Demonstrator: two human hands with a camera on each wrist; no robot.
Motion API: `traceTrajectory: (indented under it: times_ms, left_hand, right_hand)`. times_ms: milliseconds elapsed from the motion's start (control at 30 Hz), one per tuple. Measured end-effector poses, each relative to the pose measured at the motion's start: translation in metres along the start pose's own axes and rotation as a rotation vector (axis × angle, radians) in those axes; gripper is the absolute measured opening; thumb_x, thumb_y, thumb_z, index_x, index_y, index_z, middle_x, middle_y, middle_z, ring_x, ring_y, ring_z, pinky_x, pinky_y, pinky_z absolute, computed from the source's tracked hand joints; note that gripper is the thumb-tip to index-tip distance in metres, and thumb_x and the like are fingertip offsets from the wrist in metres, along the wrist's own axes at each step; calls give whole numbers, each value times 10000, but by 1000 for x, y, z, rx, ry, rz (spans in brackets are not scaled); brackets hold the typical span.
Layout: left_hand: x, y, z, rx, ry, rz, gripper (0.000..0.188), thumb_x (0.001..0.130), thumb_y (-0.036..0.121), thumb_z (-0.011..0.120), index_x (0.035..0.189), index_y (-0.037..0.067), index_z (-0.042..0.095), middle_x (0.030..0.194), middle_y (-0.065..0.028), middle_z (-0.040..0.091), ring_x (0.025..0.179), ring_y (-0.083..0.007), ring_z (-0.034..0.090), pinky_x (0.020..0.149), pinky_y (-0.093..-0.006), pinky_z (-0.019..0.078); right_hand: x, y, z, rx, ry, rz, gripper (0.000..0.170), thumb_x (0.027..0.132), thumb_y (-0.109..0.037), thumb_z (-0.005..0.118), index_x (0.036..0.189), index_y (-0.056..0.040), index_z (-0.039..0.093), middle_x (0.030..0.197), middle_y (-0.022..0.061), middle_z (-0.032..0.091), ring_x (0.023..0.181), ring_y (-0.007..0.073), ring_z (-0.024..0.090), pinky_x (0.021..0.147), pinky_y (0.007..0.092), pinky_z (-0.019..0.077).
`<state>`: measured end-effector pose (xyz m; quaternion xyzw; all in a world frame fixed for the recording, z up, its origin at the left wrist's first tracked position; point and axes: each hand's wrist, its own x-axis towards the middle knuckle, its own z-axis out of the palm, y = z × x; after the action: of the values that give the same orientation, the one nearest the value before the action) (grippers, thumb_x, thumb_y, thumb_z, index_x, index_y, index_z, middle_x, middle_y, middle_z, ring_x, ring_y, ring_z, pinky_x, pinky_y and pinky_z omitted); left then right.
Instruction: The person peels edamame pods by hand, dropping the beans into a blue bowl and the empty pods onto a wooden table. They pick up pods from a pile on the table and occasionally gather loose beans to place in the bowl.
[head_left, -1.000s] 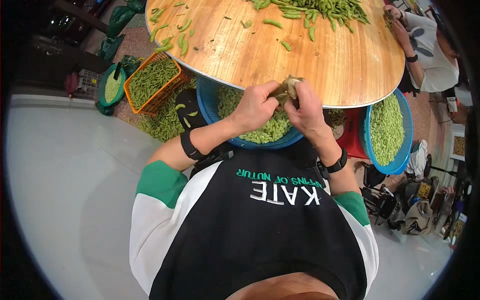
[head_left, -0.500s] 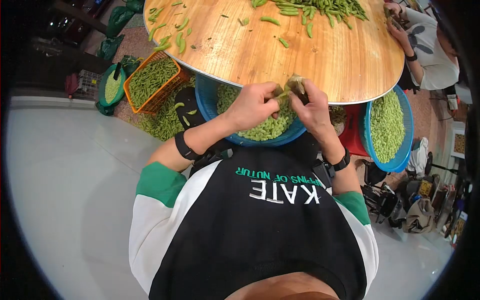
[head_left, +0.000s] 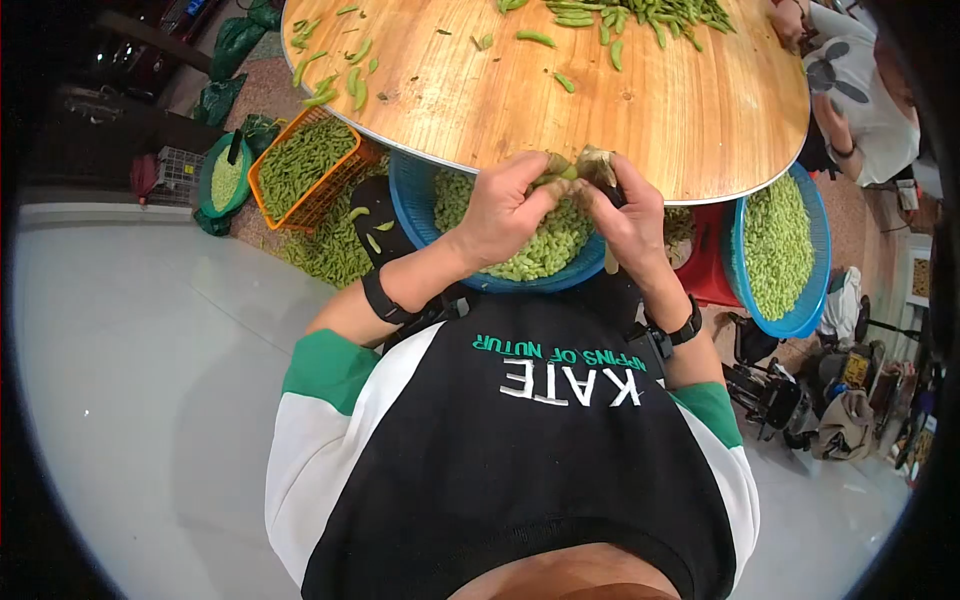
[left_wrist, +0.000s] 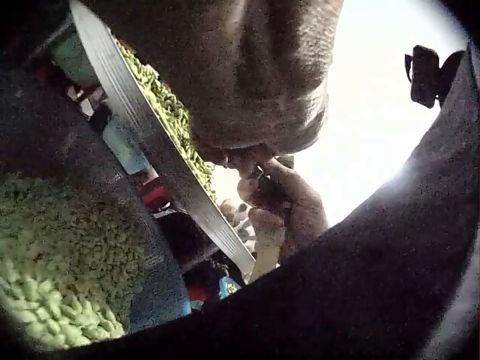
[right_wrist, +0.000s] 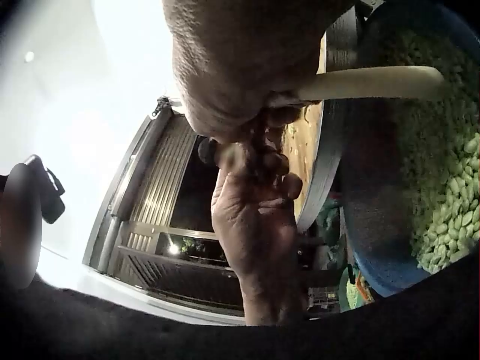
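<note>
Over a blue basket [head_left: 405,205] of shelled green beans [head_left: 545,250], the left hand [head_left: 500,212] pinches a green pod [head_left: 568,173] between thumb and fingers. Against it is the right hand [head_left: 632,222], its fingers curled round something dark and pale at the fingertips. A pale, narrow, smooth piece [right_wrist: 382,82] sticks out from the right hand [right_wrist: 247,75] in the right wrist view; what it belongs to is hidden. The left wrist view shows the left hand [left_wrist: 255,82] close to the right hand [left_wrist: 300,214], its grip mostly in shadow.
The round wooden table [head_left: 480,100] carries loose pods and a pod heap [head_left: 670,15]. Left are an orange crate [head_left: 300,170] of pods and a green basin [head_left: 243,180]. Another blue basket [head_left: 822,262] of beans and another person [head_left: 850,100] are at right.
Both hands stay over the basket, their fingertips now closer together. A pale piece now shows below the right hand. The other person's hands have moved apart.
</note>
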<state>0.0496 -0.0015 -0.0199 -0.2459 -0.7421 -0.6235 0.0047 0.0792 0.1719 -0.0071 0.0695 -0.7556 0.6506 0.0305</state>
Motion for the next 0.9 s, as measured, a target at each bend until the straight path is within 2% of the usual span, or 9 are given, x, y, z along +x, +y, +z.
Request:
traceTrajectory:
  times_ms: [100, 300, 400, 467, 500, 600, 667, 800, 900]
  left_hand:
    - [2, -1, -5, 155, -64, 88, 121, 871, 29, 574, 970, -38, 595, 804, -117, 609, 720, -147, 579, 655, -281, 469]
    - [2, 4, -6, 56, -46, 86, 89, 841, 62, 588, 821, -22, 566, 722, -160, 562, 632, -289, 555, 578, -346, 431]
    - [3, -2, -9, -137, -91, -115, 108, 868, 73, 568, 809, -17, 559, 683, -155, 546, 587, -245, 528, 562, -326, 421]
    - [4, 1, -11, -30, -142, -96, 118, 925, 84, 527, 889, -13, 585, 710, 1, 513, 661, -35, 450, 569, -222, 391]
    - [2, 1, -10, -31, -140, -99, 118, 925, 84, 527, 889, -13, 585, 710, 1, 513, 661, -35, 450, 569, -222, 391]
    - [0, 3, -8, 11, -104, -136, 131, 930, 89, 507, 896, -16, 576, 679, -36, 517, 625, -84, 481, 555, -253, 400]
    - [1, 6, -9, 177, -114, 4, 118, 877, 86, 530, 812, -12, 516, 690, -193, 538, 637, -356, 557, 567, -394, 429]
    - [-6, 9, -9, 370, -120, 101, 91, 827, 72, 540, 806, -7, 501, 715, -205, 546, 717, -412, 568, 600, -447, 443]
    - [-14, 19, -19, 505, -209, 128, 76, 791, 59, 555, 843, 11, 529, 728, -192, 571, 709, -385, 591, 615, -452, 472]
  right_hand:
    - [-1, 2, 2, -12, 8, 61, 194, 833, -30, 608, 1017, 9, 564, 854, 41, 583, 796, 104, 532, 712, 257, 447]
    - [-2, 2, 2, 51, -23, 86, 191, 842, -41, 617, 1020, 2, 563, 856, 34, 585, 794, 97, 530, 709, 253, 447]
    - [-1, -1, 2, 37, -68, 82, 193, 842, -46, 628, 1018, -1, 564, 858, 25, 586, 797, 91, 527, 713, 253, 447]
    - [-1, 0, 6, 101, 9, 85, 189, 835, -63, 651, 987, 0, 557, 832, 50, 583, 766, 106, 534, 683, 266, 447]
    - [-1, 1, 7, 100, 7, 87, 189, 835, -63, 651, 987, 0, 557, 832, 50, 583, 766, 106, 534, 683, 266, 447]
    - [3, 8, 7, -198, 22, -70, 214, 809, -74, 675, 956, 4, 541, 808, 99, 573, 718, 159, 545, 652, 298, 450]
    - [4, 12, 6, -319, -6, -105, 245, 775, -71, 684, 935, 15, 519, 782, 170, 550, 692, 277, 568, 625, 350, 454]
    - [5, 17, 10, -527, 4, -334, 225, 755, -47, 656, 906, 9, 499, 769, 215, 530, 741, 408, 553, 600, 412, 447]
    - [6, 24, 6, -520, -46, -253, 199, 757, -35, 649, 869, 2, 489, 784, 203, 528, 728, 390, 560, 597, 409, 446]
